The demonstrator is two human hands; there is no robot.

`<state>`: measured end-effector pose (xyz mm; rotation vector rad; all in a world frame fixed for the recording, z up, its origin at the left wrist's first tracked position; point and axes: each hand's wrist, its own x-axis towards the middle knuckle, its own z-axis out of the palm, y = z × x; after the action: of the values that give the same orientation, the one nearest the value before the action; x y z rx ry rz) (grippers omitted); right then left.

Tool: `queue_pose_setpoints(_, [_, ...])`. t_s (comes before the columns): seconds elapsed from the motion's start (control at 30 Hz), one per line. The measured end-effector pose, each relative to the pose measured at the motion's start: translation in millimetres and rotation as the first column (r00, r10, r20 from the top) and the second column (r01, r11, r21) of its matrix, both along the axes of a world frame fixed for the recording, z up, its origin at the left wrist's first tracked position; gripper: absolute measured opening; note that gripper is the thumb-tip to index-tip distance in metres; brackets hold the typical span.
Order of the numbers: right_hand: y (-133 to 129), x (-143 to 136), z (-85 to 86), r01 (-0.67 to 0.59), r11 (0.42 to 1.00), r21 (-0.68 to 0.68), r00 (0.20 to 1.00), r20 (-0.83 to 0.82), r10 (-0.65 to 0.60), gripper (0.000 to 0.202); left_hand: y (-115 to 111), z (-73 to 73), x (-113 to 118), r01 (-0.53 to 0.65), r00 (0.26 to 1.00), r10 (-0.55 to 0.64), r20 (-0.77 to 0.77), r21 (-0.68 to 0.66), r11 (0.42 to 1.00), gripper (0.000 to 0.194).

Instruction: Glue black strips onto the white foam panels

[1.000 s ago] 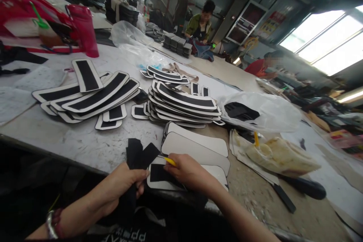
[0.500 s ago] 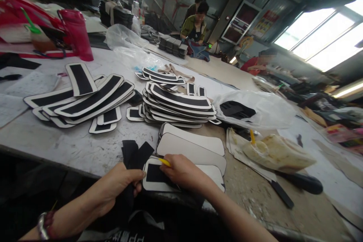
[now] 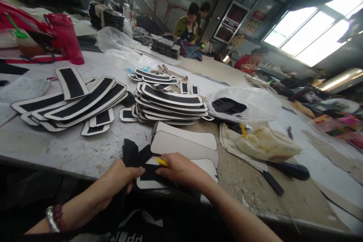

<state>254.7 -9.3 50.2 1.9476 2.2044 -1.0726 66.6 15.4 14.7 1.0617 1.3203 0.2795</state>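
Note:
My left hand point(image 3: 120, 177) is closed on black fabric strips point(image 3: 131, 153), which stick up above the fingers and hang below. Its thumb tip reaches the left end of a white panel point(image 3: 147, 184) with a dark edge. A black strip point(image 3: 148, 172) lies flat along that panel. Over it, my right hand point(image 3: 177, 168) is closed on a slim yellow tool point(image 3: 161, 162), with its fingertips down on the strip. The tool's other end is hidden by the hand. Plain white panels point(image 3: 184, 144) lie overlapped just behind.
Finished-looking white panels with black centres lie in a left pile point(image 3: 82, 102) and a middle stack point(image 3: 172, 96). To the right are a plastic bag point(image 3: 255, 102), a stained glue bag point(image 3: 272, 144) and a black-handled tool point(image 3: 293, 170). A pink bottle point(image 3: 65, 39) stands at back left. People work beyond.
The view has shifted slightly, so the table items sit further left. Along the black strip my left hand has come a little closer to my right hand. Both keep their hold.

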Motion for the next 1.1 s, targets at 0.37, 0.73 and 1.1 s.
queue_pose_setpoints(0.37, [-74.5, 91.0, 5.3, 0.372, 0.924, 0.086, 0.916, 0.126, -0.381, 0.016, 1.5, -15.8, -9.7, 0.027, 0.998, -0.031, -0.063, -0.07, 0.997, 0.058])
queue_pose_setpoints(0.73, [-68.5, 88.8, -16.8, 0.402, 0.897, 0.185, 0.811, 0.382, -0.442, 0.019, 4.4, -17.6, -10.1, 0.007, 0.97, -0.042, -0.239, -0.144, 0.99, 0.059])
queue_pose_setpoints(1.1, [-65.0, 103.5, -26.6, 0.417, 0.901, 0.118, 0.852, 0.293, -0.433, 0.02, 9.7, -22.6, -9.8, 0.07, 0.946, -0.125, -0.298, -0.191, 0.979, 0.061])
